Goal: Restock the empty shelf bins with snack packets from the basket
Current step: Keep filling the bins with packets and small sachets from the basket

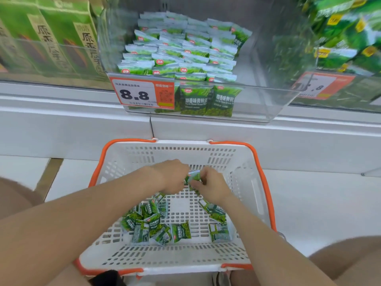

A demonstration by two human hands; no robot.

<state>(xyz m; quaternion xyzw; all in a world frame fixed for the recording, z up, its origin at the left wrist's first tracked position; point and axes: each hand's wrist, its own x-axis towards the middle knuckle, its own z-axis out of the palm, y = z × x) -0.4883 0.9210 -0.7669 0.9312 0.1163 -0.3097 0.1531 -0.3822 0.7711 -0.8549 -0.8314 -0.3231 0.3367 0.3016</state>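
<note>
Both hands are reaching into the white slotted plastic basket (181, 144) w/ orange handles. Left hand (173, 176) & right hand (210, 186) fingers are curling round one small green snack packet (193, 176) near its far wall. Loose green pkts (152, 226) are lying toward its near-left corner, and the clear plastic shelf bin (274, 83) above is sitting part-filled.

The person's forearms (107, 201) are bare, as are the left hand (172, 176), right hand (213, 188) and knees (350, 259).
</note>
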